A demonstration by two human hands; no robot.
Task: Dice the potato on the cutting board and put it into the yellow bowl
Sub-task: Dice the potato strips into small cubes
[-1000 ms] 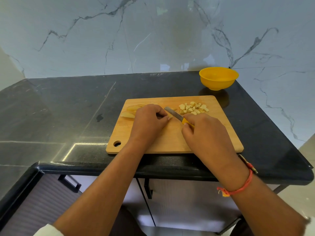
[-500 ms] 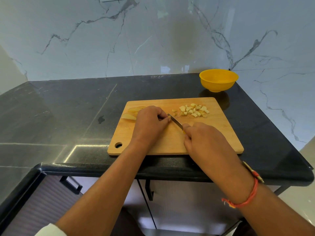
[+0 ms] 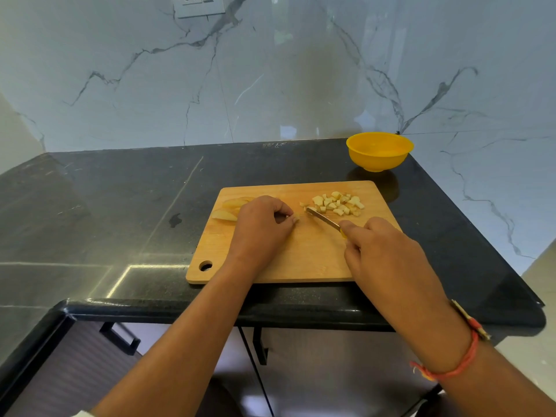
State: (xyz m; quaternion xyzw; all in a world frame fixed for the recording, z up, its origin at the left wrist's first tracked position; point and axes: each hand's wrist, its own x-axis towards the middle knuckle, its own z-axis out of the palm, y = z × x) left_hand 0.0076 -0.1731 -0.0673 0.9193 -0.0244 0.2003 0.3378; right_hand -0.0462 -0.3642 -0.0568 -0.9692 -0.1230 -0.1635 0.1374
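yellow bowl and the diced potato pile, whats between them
In the head view, nothing stands between the yellow bowl and the diced potato pile: only bare cutting board and dark counter.

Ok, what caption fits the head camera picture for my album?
Left hand holds a potato piece, right hand grips the knife, diced potato piled on the cutting board near the yellow bowl.

Knife (image 3: 323,218), potato pieces (image 3: 337,203) on cutting board (image 3: 301,260)
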